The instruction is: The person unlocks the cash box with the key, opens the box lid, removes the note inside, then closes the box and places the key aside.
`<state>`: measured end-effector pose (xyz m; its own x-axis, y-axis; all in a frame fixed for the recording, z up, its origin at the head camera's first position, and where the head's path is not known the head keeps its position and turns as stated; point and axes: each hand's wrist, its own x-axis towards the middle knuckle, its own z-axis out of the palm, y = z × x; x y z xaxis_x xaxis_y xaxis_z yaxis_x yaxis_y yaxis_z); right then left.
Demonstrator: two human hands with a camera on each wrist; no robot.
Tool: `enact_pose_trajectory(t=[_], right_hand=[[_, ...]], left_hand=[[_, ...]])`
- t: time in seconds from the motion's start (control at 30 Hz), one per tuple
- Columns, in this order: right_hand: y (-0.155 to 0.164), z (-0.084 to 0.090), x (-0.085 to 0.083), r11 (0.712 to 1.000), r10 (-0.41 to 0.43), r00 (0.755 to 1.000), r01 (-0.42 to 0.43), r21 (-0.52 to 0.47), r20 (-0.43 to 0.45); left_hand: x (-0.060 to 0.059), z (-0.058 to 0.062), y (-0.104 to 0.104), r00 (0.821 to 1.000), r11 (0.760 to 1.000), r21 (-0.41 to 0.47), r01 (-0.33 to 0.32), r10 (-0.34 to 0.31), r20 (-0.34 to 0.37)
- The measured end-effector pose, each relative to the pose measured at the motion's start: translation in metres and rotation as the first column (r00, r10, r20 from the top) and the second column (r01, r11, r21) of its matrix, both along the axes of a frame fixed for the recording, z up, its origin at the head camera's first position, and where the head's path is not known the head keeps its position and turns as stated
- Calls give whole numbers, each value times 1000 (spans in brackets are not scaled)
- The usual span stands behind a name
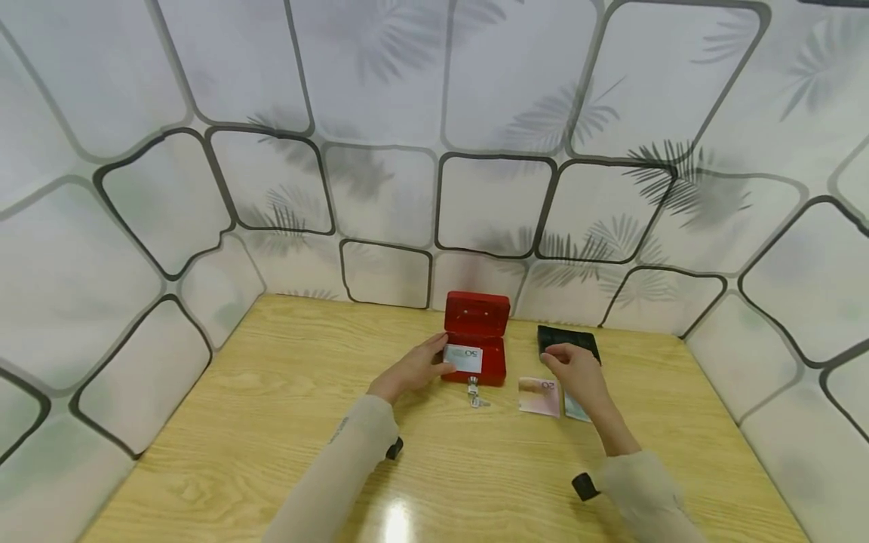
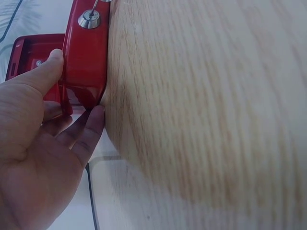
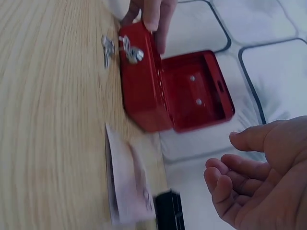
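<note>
Steadying red cash box (image 1: 477, 348) near counter's (image 1: 285, 422) far edge, left hand (image 1: 413, 368) kept fingers on box's left side, banknote (image 1: 464, 357) inside. Right hand (image 1: 575, 371) hovered, fingers loose, empty, above banknotes on counter (image 1: 539, 396), black wallet (image 1: 567, 339) behind.

Left wrist: thumb (image 2: 45, 72) and fingers (image 2: 88, 129) clasped box wall; advisable: hold firm, prevent sliding.

Right wrist: palm released; key (image 3: 130, 51) in lock. Best: pinch one note flat, avoid creasing.

Red cash box (image 1: 486, 354), red inside the lid too, silver lock and keys (image 1: 474, 394). Pale blue-white banknote (image 1: 464, 357) in it. Pinkish banknote (image 1: 539, 396) and bluish one (image 1: 575, 409) on light wood-grain table (image 1: 271, 422). Black wallet (image 1: 567, 339). White wall (image 1: 380, 136) with black rounded outlines, grey palm-leaf prints. Beige sleeves (image 1: 339, 467).
</note>
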<state>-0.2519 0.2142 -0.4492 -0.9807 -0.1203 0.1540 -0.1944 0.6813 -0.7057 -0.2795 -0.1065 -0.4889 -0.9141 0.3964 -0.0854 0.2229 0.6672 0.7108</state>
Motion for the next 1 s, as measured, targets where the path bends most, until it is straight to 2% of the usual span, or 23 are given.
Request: enact_pose_trajectory(t=[0.37,0.73,1.0], right_hand=[[-56,-4,-19,997,59,998,-59,-45,3],[-95,-14,-28,997,72,995,-73,21,74],[-107,-19,-32,994,59,992,-68,88,110]], left_hand=[[3,4,1,1000,1000,18,-1,1,1],[1,3,0,1000,1000,26,6,-5,-4],[0,1,0,1000,1000,19,11,-11,-10]])
